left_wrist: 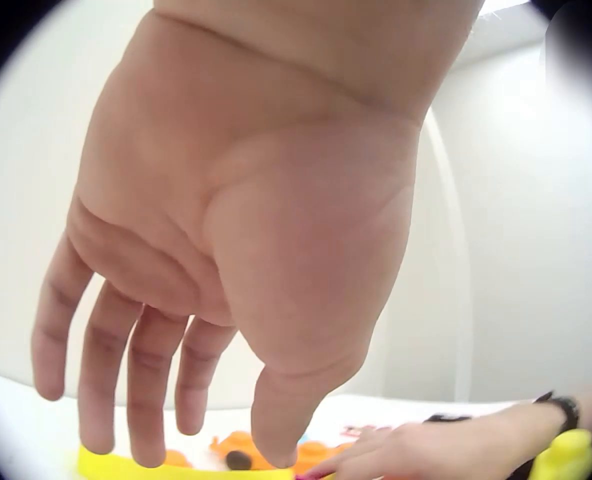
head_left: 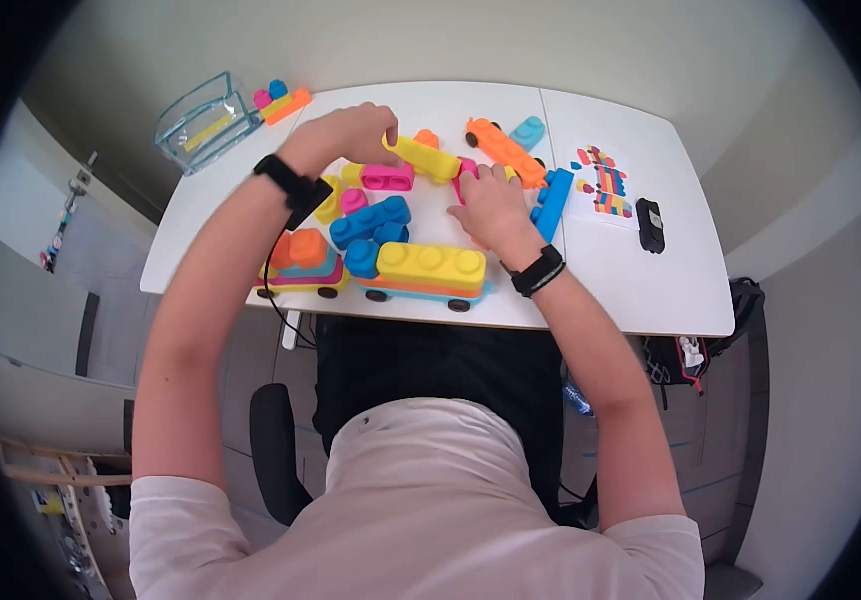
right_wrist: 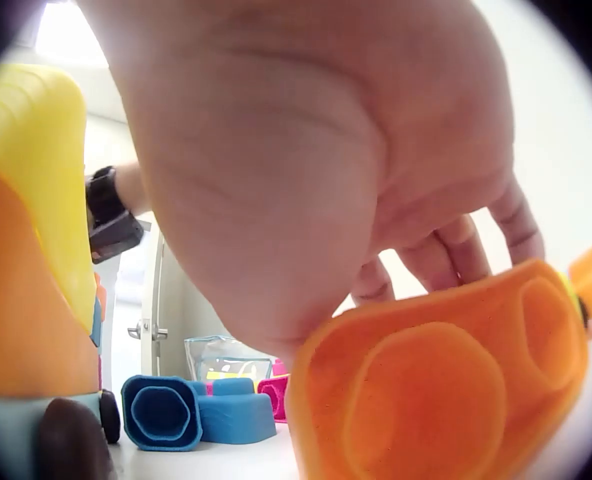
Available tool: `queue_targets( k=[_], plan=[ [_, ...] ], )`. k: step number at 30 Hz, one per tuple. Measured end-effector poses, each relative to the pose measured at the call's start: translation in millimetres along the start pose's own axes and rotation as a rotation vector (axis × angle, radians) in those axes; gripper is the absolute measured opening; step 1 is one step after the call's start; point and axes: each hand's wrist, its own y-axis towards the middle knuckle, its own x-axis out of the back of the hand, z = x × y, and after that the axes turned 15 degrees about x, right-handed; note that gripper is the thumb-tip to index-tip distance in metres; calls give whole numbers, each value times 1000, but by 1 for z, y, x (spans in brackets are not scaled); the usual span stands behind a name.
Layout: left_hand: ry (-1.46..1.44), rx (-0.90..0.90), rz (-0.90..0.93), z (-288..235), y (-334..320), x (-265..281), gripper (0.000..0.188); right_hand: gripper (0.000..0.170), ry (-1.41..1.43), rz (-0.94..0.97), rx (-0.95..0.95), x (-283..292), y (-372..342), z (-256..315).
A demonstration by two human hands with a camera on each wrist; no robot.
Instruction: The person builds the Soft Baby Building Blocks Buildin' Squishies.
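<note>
In the head view my left hand (head_left: 355, 135) pinches the left end of a long yellow block (head_left: 422, 158). The left wrist view shows my left hand (left_wrist: 236, 220) with its fingertips and thumb at the yellow block (left_wrist: 191, 470). My right hand (head_left: 498, 212) is beside a pink block (head_left: 464, 176). In the right wrist view, the thumb and fingers of my right hand (right_wrist: 346, 150) grip an orange block (right_wrist: 426, 400), its hollow underside facing the camera. From above, that hand mostly covers it.
Near the front edge stand a yellow-topped vehicle (head_left: 430, 264) and a smaller one (head_left: 302, 270). Blue blocks (head_left: 370, 222) lie behind them. To the right are an orange wheeled base (head_left: 503, 150), a long blue block (head_left: 553, 205), a picture sheet (head_left: 605, 185) and a black case (head_left: 650, 226).
</note>
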Motion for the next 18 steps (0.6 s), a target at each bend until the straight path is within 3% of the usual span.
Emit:
queue_targets(
  k=[5,7,9,14,16,18],
  plan=[
    [223,18,201,6,53,-37,55,50,-19,-54,-52,-9,5,-8],
    [191,-13,199,11,58,-47,56,45,-4,-67,-63,-10,5,-12],
    [244,-76,235,12,68,-57,57,31,147,-202,-101,-9,4,-15],
    [379,-102,20,-19,34,-14,43,32,390,-358,-252,14,9,-28],
    [241,-64,-88,-22,6,15,39,33,423,-630,-198,18,8,-37],
    [149,-80,-113,-21,-18,36,41,36,468,-685,-192,31,11,-47]
  ],
)
